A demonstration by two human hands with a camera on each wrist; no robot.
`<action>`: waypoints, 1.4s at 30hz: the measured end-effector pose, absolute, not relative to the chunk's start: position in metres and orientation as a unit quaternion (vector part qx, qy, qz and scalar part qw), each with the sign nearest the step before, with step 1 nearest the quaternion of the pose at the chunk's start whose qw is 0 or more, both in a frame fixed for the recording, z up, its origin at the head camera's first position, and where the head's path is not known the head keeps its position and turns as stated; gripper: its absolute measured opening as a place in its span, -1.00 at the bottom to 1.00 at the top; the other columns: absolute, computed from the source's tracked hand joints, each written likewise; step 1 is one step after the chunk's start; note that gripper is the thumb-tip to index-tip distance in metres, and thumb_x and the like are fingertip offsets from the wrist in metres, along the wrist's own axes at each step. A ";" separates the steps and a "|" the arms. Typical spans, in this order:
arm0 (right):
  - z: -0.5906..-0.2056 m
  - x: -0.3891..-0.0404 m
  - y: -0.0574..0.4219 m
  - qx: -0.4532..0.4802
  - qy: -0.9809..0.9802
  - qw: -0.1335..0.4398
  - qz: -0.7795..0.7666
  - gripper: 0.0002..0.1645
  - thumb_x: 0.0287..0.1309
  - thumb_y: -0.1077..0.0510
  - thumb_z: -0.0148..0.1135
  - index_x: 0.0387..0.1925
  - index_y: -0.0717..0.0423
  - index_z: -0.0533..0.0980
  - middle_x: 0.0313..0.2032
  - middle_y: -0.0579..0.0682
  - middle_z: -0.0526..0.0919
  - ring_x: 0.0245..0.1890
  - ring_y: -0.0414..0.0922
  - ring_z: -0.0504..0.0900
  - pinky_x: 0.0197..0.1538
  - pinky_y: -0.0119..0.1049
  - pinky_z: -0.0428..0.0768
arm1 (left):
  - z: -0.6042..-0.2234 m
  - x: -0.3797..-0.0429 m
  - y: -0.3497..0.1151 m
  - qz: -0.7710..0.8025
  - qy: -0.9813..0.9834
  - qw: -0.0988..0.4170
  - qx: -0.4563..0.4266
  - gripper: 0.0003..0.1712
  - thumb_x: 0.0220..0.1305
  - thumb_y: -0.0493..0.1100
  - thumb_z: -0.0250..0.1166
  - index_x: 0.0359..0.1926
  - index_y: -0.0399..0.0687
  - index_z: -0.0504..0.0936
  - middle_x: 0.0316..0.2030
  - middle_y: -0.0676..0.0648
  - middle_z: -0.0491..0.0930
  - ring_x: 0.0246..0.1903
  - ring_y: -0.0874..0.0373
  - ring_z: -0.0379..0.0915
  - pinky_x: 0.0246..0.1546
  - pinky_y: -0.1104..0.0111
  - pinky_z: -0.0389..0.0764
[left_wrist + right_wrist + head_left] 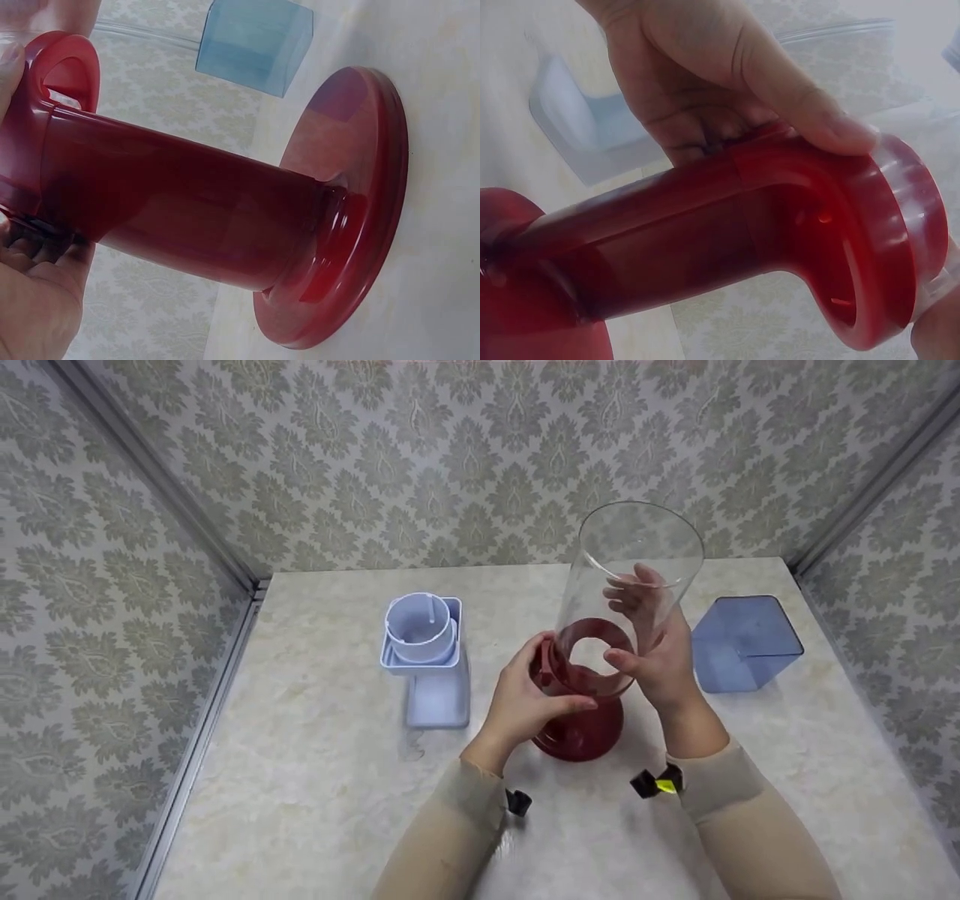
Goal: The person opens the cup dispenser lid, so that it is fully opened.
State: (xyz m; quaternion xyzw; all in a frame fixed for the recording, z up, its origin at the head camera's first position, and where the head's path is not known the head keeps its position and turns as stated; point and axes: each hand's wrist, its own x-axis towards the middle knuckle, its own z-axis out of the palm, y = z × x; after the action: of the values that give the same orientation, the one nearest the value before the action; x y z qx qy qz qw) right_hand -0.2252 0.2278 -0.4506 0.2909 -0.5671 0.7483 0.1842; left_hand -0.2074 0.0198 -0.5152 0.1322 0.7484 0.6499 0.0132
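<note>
My left hand [525, 701] grips the upper part of a glossy red stand [577, 731] with a wide round foot and a ring-shaped top. In the left wrist view, the red stand [180, 199] leans across the picture; the right wrist view shows my left hand [712, 67] with its thumb on the collar. My right hand [664, 660] holds a clear cylinder [637, 540], thumb on the near side and fingers visible through the wall. Tilted to the right, the cylinder has its lower end at the red ring. How deeply it sits there, I cannot tell.
Right of my hands stands a translucent blue box [746, 645]. To the left is a pale blue rectangular container [439, 701] with a round pale cup [420, 622] at its upper end. Patterned wall panels [472, 457] border the marbled table [300, 780] at the back and sides.
</note>
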 end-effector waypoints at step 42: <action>-0.400 -0.224 0.273 0.298 -0.499 0.186 0.792 0.29 -0.26 0.17 0.95 0.51 0.24 0.40 0.32 0.22 0.72 0.30 0.11 0.72 0.44 -0.15 0.66 | -0.519 -0.207 0.019 0.659 0.739 0.015 0.143 0.28 -0.13 0.05 0.94 0.61 0.26 0.46 0.36 0.25 0.70 0.39 0.30 0.61 0.57 0.18 0.59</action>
State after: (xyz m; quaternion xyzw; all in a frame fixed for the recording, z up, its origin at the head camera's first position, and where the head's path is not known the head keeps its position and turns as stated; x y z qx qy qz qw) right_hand -0.2238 0.2726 -0.4005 0.2976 -0.4990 0.7923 0.1864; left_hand -0.2069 0.0189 -0.5188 0.1429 0.7387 0.6585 0.0148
